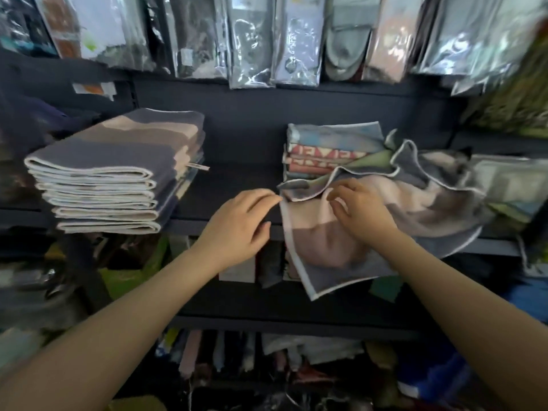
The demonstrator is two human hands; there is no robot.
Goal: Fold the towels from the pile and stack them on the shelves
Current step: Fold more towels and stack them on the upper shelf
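Note:
A loose grey and pink towel [323, 244] with a white border lies crumpled over the dark shelf [225, 185], its lower corner hanging past the front edge. My left hand [240, 223] pinches the towel's left corner between fingertips and thumb. My right hand [360, 210] grips a fold of the same towel from above, fingers curled into the cloth. A neat stack of folded grey and pink towels [112, 179] sits on the shelf at the left. Behind the loose towel stands a second stack of folded patterned towels [323, 149].
Plastic-wrapped goods [296, 40] hang in a row above the shelf. More loose cloth [510, 185] lies at the shelf's right end. Lower shelves [267, 318] hold packed items and jumbled fabric. Between the two stacks the shelf surface is bare.

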